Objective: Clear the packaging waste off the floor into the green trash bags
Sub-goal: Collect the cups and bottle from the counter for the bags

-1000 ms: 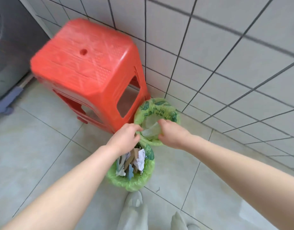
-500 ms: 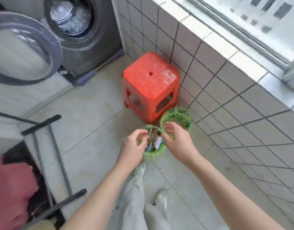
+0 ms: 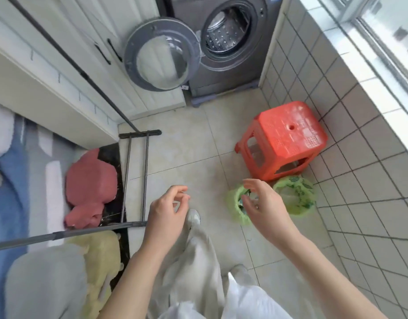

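Both hands hang in mid-air with a loose, empty grip: the left hand [image 3: 167, 209] has its fingers lightly curled, the right hand [image 3: 265, 203] is half spread. Directly under the right hand sits one green trash bag [image 3: 235, 204] (scraps inside, mostly hidden); the second green bag [image 3: 295, 194] stands just beyond it, against the red stool [image 3: 282, 139] on the tiled floor [image 3: 186, 157].

both bare arms reach forward; left hand [image 3: 167, 209] and right hand [image 3: 266, 204] hang loosely curled, holding nothing.
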`<state>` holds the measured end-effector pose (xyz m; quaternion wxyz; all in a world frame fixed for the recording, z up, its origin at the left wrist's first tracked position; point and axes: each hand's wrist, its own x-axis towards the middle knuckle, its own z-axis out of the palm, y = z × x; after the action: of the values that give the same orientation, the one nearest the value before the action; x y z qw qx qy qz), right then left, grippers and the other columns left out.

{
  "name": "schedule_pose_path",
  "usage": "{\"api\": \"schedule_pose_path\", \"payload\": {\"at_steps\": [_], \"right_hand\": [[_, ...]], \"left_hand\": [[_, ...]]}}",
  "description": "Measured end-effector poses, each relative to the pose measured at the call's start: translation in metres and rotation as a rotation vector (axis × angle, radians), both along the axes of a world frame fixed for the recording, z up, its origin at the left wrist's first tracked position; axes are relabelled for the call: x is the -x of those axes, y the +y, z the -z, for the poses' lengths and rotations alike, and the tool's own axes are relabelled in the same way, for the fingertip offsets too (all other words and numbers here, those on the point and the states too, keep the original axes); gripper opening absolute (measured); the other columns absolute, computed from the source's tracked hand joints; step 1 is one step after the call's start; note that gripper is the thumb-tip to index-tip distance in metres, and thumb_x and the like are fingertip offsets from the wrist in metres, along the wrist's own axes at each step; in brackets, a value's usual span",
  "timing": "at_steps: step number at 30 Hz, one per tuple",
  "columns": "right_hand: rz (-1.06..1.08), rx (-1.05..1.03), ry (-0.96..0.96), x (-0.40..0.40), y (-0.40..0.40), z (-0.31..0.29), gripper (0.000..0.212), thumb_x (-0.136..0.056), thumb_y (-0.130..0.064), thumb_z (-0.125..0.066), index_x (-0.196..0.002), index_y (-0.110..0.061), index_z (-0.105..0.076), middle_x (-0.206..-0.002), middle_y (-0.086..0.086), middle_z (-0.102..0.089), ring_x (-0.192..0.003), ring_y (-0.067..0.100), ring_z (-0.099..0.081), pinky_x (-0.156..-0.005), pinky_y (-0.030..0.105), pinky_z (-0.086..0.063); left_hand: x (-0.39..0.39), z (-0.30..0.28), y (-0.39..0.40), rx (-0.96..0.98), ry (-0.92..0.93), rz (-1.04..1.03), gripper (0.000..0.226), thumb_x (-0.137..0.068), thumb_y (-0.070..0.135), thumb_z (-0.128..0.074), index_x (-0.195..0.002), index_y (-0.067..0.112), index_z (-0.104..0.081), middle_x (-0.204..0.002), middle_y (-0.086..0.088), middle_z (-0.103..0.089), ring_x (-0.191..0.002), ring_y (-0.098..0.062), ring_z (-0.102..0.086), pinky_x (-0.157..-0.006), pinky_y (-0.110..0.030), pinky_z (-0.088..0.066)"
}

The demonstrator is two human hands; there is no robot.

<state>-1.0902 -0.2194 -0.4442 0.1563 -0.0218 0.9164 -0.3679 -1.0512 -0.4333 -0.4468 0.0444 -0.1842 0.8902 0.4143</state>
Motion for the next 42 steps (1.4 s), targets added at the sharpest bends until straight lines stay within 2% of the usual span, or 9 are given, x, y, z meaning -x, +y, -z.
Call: {"api": "schedule_pose_path", "payload": {"at_steps": [5,7,9,15,22,29,34,37,42], "right_hand": [[-0.108,-0.005,0.058,0.058,-0.072,-0.022,0.036,-0.091,-0.017,-0.055,-0.127,-0.012,-0.053,-0.124,0.001,-0.058,-0.116,0.015,-0.054,-0.092,0.015,-0.035],[-0.118,-0.005,0.084,0.089,-0.102,-0.033,0.036,-0.09,-0.015,-0.057,-0.126,-0.011,-0.054,-0.122,0.001,-0.06,-0.115,0.015,-0.054,-0.089,0.012,-0.031],[-0.111,0.001,0.113,0.12,-0.133,-0.043,0.035,-0.09,-0.014,-0.059,-0.125,-0.011,-0.055,-0.117,0.002,-0.062,-0.112,0.016,-0.056,-0.086,0.011,-0.031],[-0.071,0.044,0.208,0.211,-0.209,-0.067,0.035,-0.091,-0.018,-0.057,-0.125,-0.016,-0.055,-0.118,-0.002,-0.062,-0.107,0.014,-0.058,-0.087,0.019,-0.038],[-0.049,0.072,0.3,0.305,-0.26,-0.096,0.034,-0.09,-0.015,-0.059,-0.123,-0.017,-0.055,-0.11,-0.005,-0.062,-0.103,0.008,-0.056,-0.084,0.009,-0.032],[-0.081,0.122,0.332,0.425,-0.299,-0.11,0.033,-0.09,-0.017,-0.056,-0.123,-0.019,-0.056,-0.113,-0.006,-0.062,-0.094,0.003,-0.056,-0.077,-0.001,-0.037],[-0.129,0.14,0.339,0.527,-0.325,-0.127,0.032,-0.092,-0.02,-0.054,-0.125,-0.02,-0.054,-0.116,-0.006,-0.062,-0.108,0.008,-0.056,-0.09,0.022,-0.044],[-0.179,0.132,0.35,0.583,-0.344,-0.135,0.035,-0.093,-0.02,-0.054,-0.128,-0.021,-0.051,-0.117,-0.008,-0.06,-0.108,0.005,-0.056,-0.086,0.016,-0.041],[-0.216,0.14,0.361,0.659,-0.383,-0.146,0.037,-0.094,-0.02,-0.054,-0.131,-0.019,-0.05,-0.123,-0.005,-0.059,-0.114,0.009,-0.054,-0.092,0.02,-0.042]], "left_hand": [[0.039,-0.021,-0.065,-0.022,0.046,-0.086,0.017,-0.089,0.012,-0.057,-0.101,0.023,-0.063,-0.085,0.014,-0.07,-0.084,-0.012,-0.064,-0.074,-0.013,-0.046],[0.065,-0.029,-0.095,-0.023,0.069,-0.081,0.018,-0.089,0.012,-0.057,-0.101,0.024,-0.063,-0.084,0.016,-0.069,-0.085,-0.009,-0.065,-0.075,-0.016,-0.049],[0.094,-0.038,-0.124,-0.008,0.097,-0.079,0.018,-0.089,0.012,-0.057,-0.101,0.025,-0.063,-0.082,0.02,-0.068,-0.082,-0.006,-0.064,-0.073,-0.018,-0.05],[0.187,-0.06,-0.202,0.007,0.225,-0.089,0.018,-0.087,0.008,-0.06,-0.098,0.021,-0.064,-0.079,0.013,-0.07,-0.08,0.002,-0.063,-0.066,-0.002,-0.042],[0.288,-0.084,-0.253,0.002,0.32,-0.128,0.017,-0.086,0.011,-0.061,-0.094,0.026,-0.064,-0.077,0.011,-0.07,-0.076,0.0,-0.064,-0.072,-0.016,-0.049],[0.406,-0.092,-0.285,-0.008,0.362,-0.145,0.018,-0.087,0.013,-0.06,-0.093,0.029,-0.063,-0.076,0.011,-0.07,-0.076,0.0,-0.064,-0.068,-0.006,-0.044],[0.503,-0.104,-0.306,0.015,0.351,-0.153,0.015,-0.087,0.016,-0.061,-0.095,0.028,-0.065,-0.079,0.01,-0.071,-0.076,-0.001,-0.064,-0.074,-0.021,-0.05],[0.561,-0.113,-0.322,0.031,0.357,-0.159,0.014,-0.086,0.017,-0.062,-0.094,0.028,-0.065,-0.081,0.01,-0.071,-0.076,-0.002,-0.065,-0.075,-0.025,-0.053],[0.64,-0.124,-0.355,0.057,0.363,-0.155,0.013,-0.088,0.016,-0.06,-0.096,0.024,-0.066,-0.083,0.008,-0.071,-0.079,-0.006,-0.064,-0.075,-0.03,-0.054]]}}
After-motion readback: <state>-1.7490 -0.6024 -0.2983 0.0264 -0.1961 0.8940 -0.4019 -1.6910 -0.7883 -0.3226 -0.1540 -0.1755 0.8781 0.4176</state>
